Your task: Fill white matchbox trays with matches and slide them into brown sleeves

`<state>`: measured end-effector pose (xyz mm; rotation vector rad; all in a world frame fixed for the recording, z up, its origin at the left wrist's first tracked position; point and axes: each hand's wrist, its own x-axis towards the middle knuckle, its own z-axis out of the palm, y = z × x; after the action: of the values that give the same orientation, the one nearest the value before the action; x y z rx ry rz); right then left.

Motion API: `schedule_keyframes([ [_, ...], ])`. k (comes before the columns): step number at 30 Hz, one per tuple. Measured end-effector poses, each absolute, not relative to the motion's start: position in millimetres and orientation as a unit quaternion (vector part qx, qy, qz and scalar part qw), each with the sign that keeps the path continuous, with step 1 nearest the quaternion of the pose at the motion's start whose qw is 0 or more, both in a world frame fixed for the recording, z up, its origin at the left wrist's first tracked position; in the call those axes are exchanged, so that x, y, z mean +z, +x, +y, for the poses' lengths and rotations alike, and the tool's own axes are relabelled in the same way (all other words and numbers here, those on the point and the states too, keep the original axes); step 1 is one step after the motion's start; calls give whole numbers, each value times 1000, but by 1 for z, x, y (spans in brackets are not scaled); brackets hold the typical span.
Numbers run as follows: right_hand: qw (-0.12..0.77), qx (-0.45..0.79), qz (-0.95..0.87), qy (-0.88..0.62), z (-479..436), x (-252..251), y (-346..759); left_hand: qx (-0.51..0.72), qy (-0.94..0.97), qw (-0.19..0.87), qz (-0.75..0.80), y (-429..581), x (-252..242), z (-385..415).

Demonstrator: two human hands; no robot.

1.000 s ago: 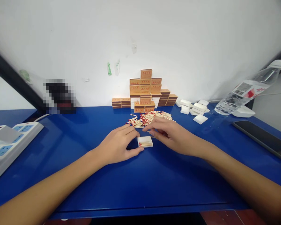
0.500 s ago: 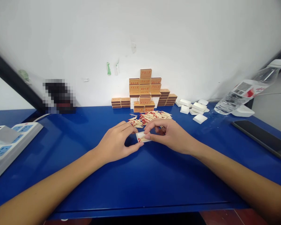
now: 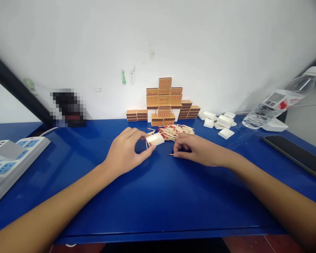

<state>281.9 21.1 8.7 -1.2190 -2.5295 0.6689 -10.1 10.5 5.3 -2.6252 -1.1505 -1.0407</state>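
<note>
Between thumb and fingers, my left hand [image 3: 127, 147] grips a small white matchbox tray [image 3: 158, 139] by its left end. A few matches lie inside the tray, which is tilted a little. Right of it, low over the blue table, my right hand [image 3: 195, 149] has its thumb and forefinger pinched on a single match [image 3: 171, 154], its red head pointing left. Just behind both hands spreads a loose pile of red-tipped matches [image 3: 177, 131]. Part of the pile is hidden by the tray and my right hand.
Matchboxes [image 3: 164, 99] are stacked against the wall behind the pile. White empty trays [image 3: 223, 121] lie to the right, near a leaning water bottle [image 3: 276, 100] and a dark phone [image 3: 296, 156]. A power strip [image 3: 21, 158] lies at the left on the blue table [image 3: 152, 207].
My left hand has moved the tray left and away from me. My right hand has drawn off to the right, and a match now shows in its fingertips.
</note>
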Motion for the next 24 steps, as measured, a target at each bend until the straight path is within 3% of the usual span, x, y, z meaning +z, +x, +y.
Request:
schedule_keyframes([
  [3,146,217,-871,-415,18,13,279,-318,-872,32,-370,-9,4,9],
  [8,254,177,-862,-402,0,22,261,-267,-912,-28,-311,-1,-2,-1],
  [13,238,179,-873,-387,-5,17,255,-273,-915,-45,-294,0,-3,-2],
  [19,292,93,-861,-406,19,10,264,-234,-929,-87,-273,1,-2,-5],
  [24,226,108,-879,-405,39,-1,231,-203,-938,-110,-258,3,1,-11],
])
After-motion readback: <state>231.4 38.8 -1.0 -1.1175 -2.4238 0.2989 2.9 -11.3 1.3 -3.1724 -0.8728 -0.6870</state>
